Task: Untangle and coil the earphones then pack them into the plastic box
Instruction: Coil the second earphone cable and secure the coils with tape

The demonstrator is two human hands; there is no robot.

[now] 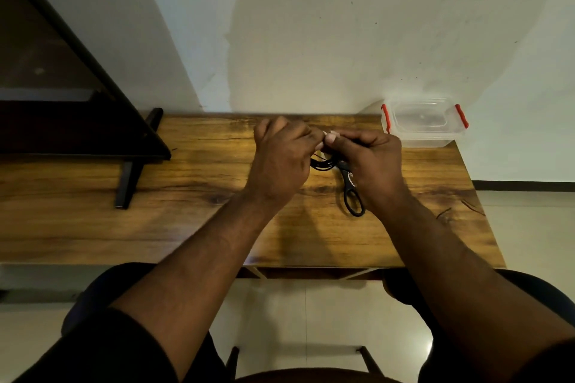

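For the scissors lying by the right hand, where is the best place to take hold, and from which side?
Probably the oval handle loop of the scissors, taken from the near side. The loop points toward the person and lies flat and uncovered on the table, while the blade end is tucked under the right hand and the earphones.

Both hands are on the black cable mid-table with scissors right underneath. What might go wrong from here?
1. The earphone cable loops hang close to the scissors, so they may snag on them.
2. The plastic box looks lidded with its red clips down, so packing needs a free hand, and the coil held by the left hand and right hand could spring loose.
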